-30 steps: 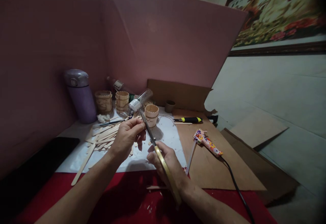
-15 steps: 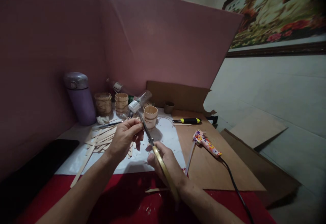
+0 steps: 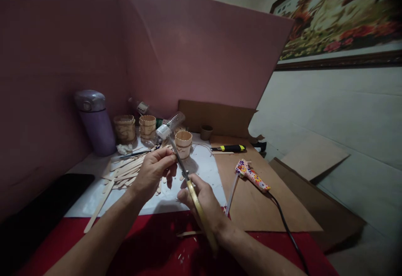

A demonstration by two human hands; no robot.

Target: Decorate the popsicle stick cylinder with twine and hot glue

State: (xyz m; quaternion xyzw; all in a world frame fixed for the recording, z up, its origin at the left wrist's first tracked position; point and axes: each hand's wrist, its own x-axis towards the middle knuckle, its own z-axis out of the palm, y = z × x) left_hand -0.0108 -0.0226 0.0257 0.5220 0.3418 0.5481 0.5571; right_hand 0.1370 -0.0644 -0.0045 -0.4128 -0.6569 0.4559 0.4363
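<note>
My right hand [image 3: 205,202] is wrapped round the scissors [image 3: 196,198], which have long yellow handles and dark blades. The blades point up and away, their tips close to my left fingers. Thumb and fingertips of my left hand [image 3: 155,167] are pinched together beside the blades; whatever they hold is too small and hidden to make out. Behind the blades stands a small cup of pale wood [image 3: 183,145] with a scalloped rim. Flat craft sticks [image 3: 130,169] lie in a loose pile left of my left hand, on white paper [image 3: 150,209].
A purple bottle [image 3: 97,127], two more wooden cups, one a pale cup [image 3: 147,127], and clear plastic bottles stand or lie at the back. On the right, a brown board [image 3: 251,209] bears a flowered glue gun [image 3: 253,175] with a black cord and a yellow-black utility knife [image 3: 232,148].
The whole view has shifted slightly, so things on the table appear a little further left. Both hands and the scissors keep nearly the same pose.
</note>
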